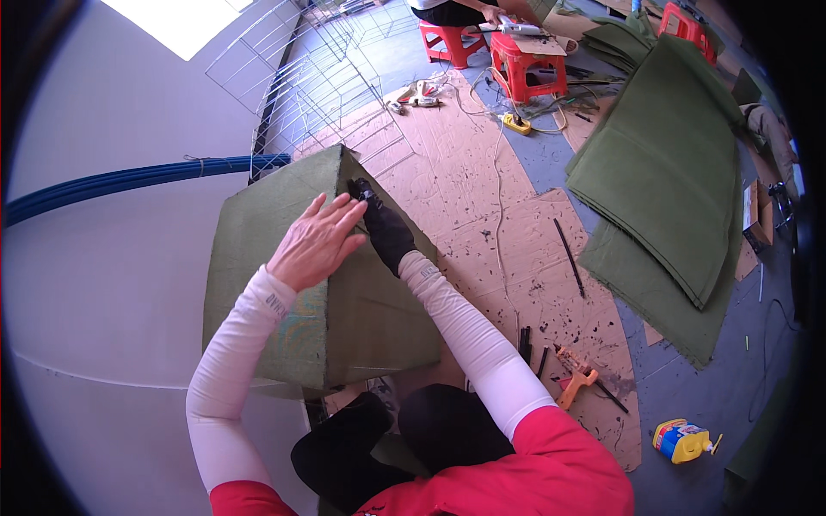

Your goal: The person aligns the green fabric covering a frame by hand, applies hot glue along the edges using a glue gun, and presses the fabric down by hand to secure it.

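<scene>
Left hand (315,242) over the green box (376,318), fingers extended, empty, gloved right hand (387,229) alongside, grip unclear!

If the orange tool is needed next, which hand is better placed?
Likely the gloved right hand: the orange tool lies on that side, while the bare left hand is farther away.

Pale wall (95,138) with a bright white patch (176,21), grey floor (667,391) partly under brown cardboard (469,202), red plastic stools (521,67).
</scene>
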